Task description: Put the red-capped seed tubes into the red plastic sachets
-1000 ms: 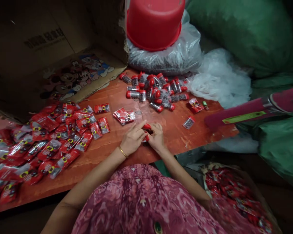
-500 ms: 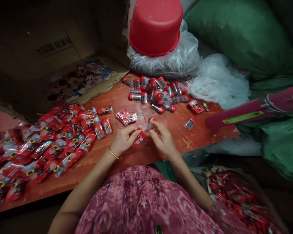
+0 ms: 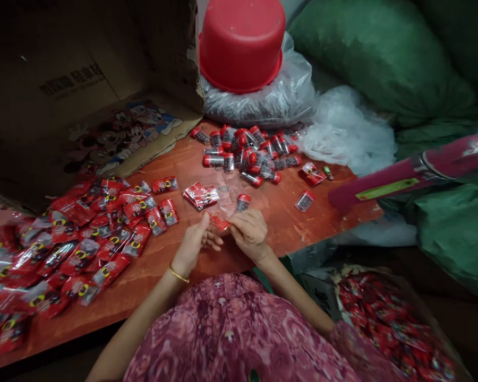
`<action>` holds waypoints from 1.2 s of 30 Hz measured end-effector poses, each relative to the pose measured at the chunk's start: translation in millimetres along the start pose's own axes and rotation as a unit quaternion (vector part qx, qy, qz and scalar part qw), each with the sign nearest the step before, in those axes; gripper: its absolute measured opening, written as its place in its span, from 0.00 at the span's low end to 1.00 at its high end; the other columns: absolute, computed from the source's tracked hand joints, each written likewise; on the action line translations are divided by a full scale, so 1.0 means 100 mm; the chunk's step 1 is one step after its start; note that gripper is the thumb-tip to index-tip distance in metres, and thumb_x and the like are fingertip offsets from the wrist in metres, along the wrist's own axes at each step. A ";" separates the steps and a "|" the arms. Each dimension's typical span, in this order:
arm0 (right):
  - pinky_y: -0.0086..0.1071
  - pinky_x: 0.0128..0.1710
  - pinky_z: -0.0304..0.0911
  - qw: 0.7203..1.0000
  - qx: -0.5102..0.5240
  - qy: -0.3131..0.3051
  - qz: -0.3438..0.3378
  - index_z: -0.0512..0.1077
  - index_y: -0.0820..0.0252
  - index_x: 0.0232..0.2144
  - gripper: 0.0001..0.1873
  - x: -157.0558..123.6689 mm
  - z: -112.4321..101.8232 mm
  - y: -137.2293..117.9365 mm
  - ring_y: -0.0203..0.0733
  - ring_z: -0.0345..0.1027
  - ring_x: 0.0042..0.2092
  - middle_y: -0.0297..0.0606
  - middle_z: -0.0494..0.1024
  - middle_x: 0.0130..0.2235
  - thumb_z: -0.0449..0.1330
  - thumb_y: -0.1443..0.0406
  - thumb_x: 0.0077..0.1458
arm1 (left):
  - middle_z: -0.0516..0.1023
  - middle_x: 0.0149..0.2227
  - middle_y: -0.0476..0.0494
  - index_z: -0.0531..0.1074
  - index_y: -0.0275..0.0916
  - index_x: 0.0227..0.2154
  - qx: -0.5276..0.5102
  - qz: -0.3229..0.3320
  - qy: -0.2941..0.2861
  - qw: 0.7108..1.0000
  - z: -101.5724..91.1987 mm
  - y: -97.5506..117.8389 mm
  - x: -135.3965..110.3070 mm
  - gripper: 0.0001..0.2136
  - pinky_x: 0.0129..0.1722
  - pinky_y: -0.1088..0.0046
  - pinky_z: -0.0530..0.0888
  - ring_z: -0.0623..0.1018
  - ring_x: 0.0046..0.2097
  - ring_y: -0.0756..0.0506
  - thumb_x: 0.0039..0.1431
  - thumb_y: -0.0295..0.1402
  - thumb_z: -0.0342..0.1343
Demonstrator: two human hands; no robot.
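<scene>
A small red plastic packet is stretched between my two hands above the table. My right hand pinches its right end, fingers curled. At the other end, the thumb and forefinger of my left hand close on the packet, while the lower fingers are loosely bent. Just beyond my right knuckles is a small clear bottle with a red cap and dark contents. Flat red packets lie in a small stack past my left hand.
Filled red packets are heaped at left before an open cardboard box. Several red-capped bottles lie behind. A red tub sits upside down on a plastic bag. A pink tube juts in from the right.
My right hand has moved from the small bottle to the packet's right end, leaving the bottle on the table. The packet is now held between both hands. The view has shifted slightly.
</scene>
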State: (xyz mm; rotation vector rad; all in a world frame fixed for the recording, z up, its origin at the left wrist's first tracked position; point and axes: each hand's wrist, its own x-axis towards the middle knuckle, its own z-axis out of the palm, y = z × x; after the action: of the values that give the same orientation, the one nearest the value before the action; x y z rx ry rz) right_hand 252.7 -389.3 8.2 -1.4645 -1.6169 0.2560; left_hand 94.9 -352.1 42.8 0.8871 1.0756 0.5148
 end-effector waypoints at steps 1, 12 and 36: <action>0.40 0.38 0.60 0.999 -0.014 -0.026 -0.025 0.76 0.50 0.30 0.08 0.00 -0.02 0.01 0.41 0.68 0.33 0.35 0.78 0.30 0.55 0.62 0.53 | 0.75 0.18 0.43 0.71 0.34 0.21 -0.037 -0.009 -0.002 0.999 0.00 0.02 0.02 0.27 0.21 0.76 0.69 0.72 0.19 0.50 0.43 0.59 0.49; 0.42 0.45 0.54 0.984 -0.172 -0.030 -0.030 0.70 0.50 0.46 0.18 0.13 -0.23 0.23 0.45 0.64 0.44 0.37 0.75 0.45 0.48 0.69 0.56 | 0.75 0.20 0.49 0.72 0.34 0.22 -0.072 0.009 0.070 0.995 -0.03 0.09 0.12 0.17 0.20 0.79 0.69 0.71 0.19 0.53 0.34 0.42 0.65; 0.35 0.40 0.67 0.994 -0.087 0.053 0.038 0.66 0.58 0.45 0.19 -0.13 -0.38 -0.02 0.41 0.71 0.39 0.38 0.76 0.40 0.60 0.61 0.49 | 0.73 0.17 0.50 0.70 0.34 0.21 -0.119 0.051 0.145 0.981 0.14 0.09 0.16 0.20 0.21 0.79 0.67 0.72 0.20 0.52 0.32 0.48 0.64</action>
State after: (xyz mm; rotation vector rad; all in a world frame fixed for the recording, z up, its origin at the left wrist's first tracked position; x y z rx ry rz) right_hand 277.3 -415.9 24.7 -1.6455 -1.5309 0.0790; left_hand 114.6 -340.5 44.0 0.6717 1.2053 0.8605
